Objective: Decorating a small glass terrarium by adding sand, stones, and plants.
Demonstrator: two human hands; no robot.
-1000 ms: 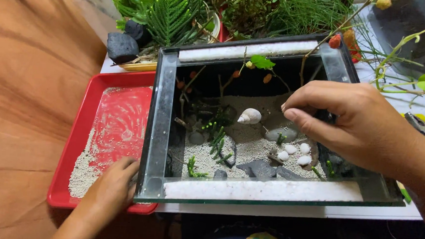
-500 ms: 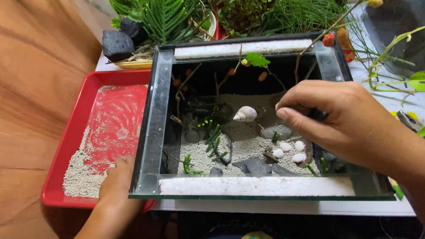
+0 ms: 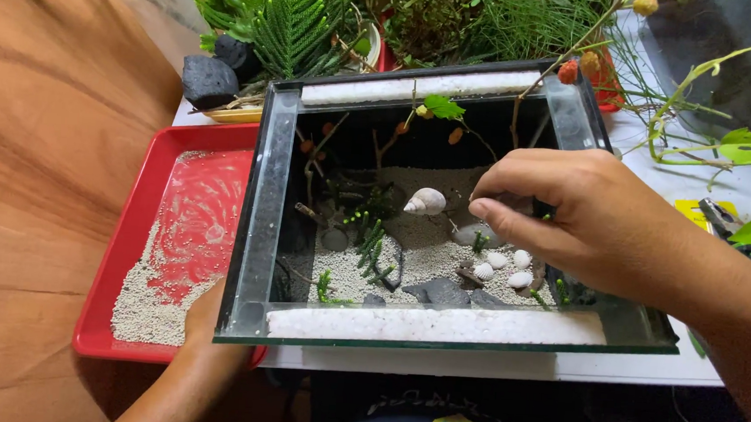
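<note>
Since the grit (image 3: 148, 310) is loose, light and dry, it would likely slip through slack fingers, so a cupped scoop or tight pinch suits it best; it lies in the red tray (image 3: 121, 248) left of the glass tank (image 3: 257, 230). The right hand (image 3: 566, 218) hangs palm down over the tank's sand, fingertips pinched together, on what cannot be told. The left hand (image 3: 204, 318) rests in the tray, its grip hidden behind the glass
</note>
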